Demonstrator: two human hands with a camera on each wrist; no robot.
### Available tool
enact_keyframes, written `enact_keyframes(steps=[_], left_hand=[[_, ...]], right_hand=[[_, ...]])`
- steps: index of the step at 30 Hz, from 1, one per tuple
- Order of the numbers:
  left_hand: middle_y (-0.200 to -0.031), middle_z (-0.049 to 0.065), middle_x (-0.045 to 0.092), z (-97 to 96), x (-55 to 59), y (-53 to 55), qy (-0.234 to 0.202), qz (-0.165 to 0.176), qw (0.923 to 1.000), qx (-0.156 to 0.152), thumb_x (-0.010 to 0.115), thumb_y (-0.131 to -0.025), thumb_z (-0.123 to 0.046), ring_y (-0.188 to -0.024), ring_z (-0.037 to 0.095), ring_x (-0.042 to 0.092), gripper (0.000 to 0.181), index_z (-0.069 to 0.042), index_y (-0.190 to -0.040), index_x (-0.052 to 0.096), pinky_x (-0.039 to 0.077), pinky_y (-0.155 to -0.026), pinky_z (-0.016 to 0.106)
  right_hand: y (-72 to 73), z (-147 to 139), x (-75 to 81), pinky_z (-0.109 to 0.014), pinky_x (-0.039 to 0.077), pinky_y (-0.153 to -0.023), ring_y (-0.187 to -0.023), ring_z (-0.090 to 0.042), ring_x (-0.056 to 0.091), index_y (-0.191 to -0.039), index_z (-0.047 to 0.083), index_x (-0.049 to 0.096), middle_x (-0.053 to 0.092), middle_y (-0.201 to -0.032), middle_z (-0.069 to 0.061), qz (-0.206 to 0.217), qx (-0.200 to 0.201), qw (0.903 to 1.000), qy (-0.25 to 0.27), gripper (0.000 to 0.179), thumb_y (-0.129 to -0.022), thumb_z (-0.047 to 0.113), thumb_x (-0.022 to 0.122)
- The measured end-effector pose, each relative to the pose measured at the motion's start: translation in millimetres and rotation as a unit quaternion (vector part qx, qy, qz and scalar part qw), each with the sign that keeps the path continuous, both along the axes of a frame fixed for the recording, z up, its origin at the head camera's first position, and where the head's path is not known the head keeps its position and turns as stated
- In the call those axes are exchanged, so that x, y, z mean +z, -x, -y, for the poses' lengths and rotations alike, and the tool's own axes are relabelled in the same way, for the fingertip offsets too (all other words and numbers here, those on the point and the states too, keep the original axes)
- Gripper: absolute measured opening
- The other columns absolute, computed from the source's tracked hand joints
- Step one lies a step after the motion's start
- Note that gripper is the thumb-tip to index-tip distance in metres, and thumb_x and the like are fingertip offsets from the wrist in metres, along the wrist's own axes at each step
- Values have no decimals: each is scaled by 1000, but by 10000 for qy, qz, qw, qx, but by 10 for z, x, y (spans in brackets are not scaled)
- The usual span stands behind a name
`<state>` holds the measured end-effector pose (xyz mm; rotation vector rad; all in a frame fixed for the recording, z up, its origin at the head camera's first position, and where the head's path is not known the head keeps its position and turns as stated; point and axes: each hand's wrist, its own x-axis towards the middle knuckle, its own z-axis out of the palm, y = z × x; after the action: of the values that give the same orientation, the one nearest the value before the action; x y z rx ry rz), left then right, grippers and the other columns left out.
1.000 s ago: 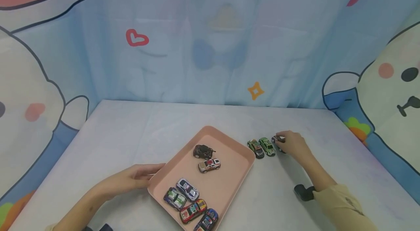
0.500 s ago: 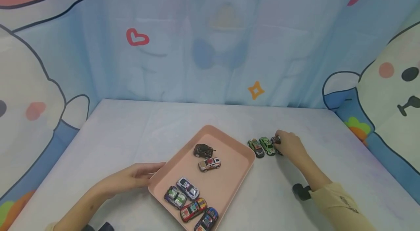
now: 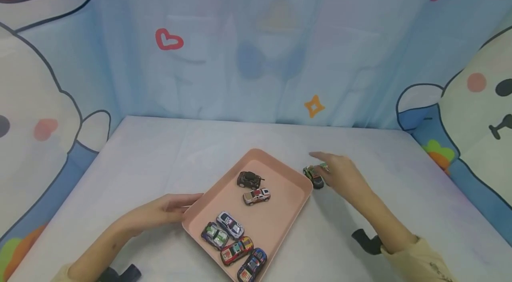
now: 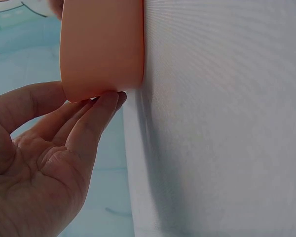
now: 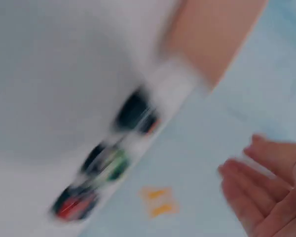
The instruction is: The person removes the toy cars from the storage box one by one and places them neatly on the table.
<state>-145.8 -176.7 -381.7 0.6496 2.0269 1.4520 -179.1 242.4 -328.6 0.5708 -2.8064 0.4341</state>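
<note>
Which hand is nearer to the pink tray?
Left: the left hand touches the pink tray; the right hand is apart from it, by the toy cars to its right.

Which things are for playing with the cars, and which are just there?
Seem part of the job:
tray, touched by the left hand
six cars in it
three cars in a row beside it
right hand, near that row

Seem just there:
table
curtain with its heart and star
black things at the wrists
</note>
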Motion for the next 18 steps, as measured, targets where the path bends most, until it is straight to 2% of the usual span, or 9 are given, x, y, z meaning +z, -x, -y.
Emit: enact_keyframes(steps=[2, 5, 7, 9, 11, 13, 16, 18], left_hand=[[-143, 14, 39, 4, -4, 1, -1, 12, 10000, -1, 53, -93, -15, -133, 36, 29, 51, -5, -142, 40, 24, -99, 62], [-143, 14, 38, 7, -9, 3, -31, 25, 10000, -23, 53, -93, -13, -133, 35, 28, 52, -5, -142, 39, 24, -100, 61], [-143, 14, 38, 9, -11, 5, -42, 8, 10000, -38, 53, -93, -13, -133, 35, 29, 52, -4, -142, 39, 25, -100, 60], [-144, 15, 37, 11, -13, 8, -62, 4, 10000, -56, 53, -93, -12, -133, 35, 29, 52, -4, -143, 38, 25, -100, 60], [-144, 15, 37, 13, -12, 9, -78, -5, 9999, -71, 53, -93, -12, -132, 36, 29, 53, -4, -143, 38, 25, -100, 60], [-144, 15, 37, 15, -14, 10, -90, -14, 9999, -76, 53, -93, -12, -132, 36, 29, 52, -3, -143, 38, 25, -99, 61], [-143, 15, 38, 17, -17, 6, -73, -19, 9999, -75, 53, -93, -14, -132, 36, 30, 52, -4, -142, 39, 24, -99, 62], [-143, 14, 39, 20, -17, 1, -49, -14, 10000, -58, 53, -93, -15, -132, 35, 30, 52, -5, -142, 39, 23, -99, 63]], right_hand=[[-146, 225, -1, -30, 52, -57, -63, -19, 64, -115, -2, 63, 69, -91, -13, -162, 660, 9976, 127, 35, -81, -2, 70], [-360, 538, -43, -30, 52, -77, -94, -22, 65, -113, 2, 66, 67, -108, -10, -54, 1765, 9841, 196, 34, -79, 0, 72], [-478, 703, -89, -27, 49, -82, -101, -18, 62, -114, 4, 66, 65, -112, -6, 341, 2467, 9682, 243, 34, -81, 3, 71], [-571, 841, -134, -25, 46, -87, -106, -14, 59, -116, 7, 66, 65, -114, -2, 863, 2987, 9500, 284, 33, -84, 7, 69], [-629, 948, -191, -21, 43, -89, -107, -9, 57, -117, 8, 65, 64, -115, 2, 1181, 3358, 9343, 195, 32, -85, 9, 68], [-662, 1036, -240, -17, 41, -89, -107, -5, 56, -117, 9, 66, 64, -114, 5, 1342, 3606, 9230, 70, 32, -85, 10, 69], [-686, 1137, -305, -11, 39, -87, -104, 1, 55, -118, 10, 65, 64, -113, 8, 1325, 3859, 9127, -221, 35, -83, 11, 70], [-697, 1190, -337, -10, 38, -86, -104, 3, 55, -119, 11, 65, 63, -114, 8, 1264, 3950, 9091, -396, 37, -82, 11, 71]])
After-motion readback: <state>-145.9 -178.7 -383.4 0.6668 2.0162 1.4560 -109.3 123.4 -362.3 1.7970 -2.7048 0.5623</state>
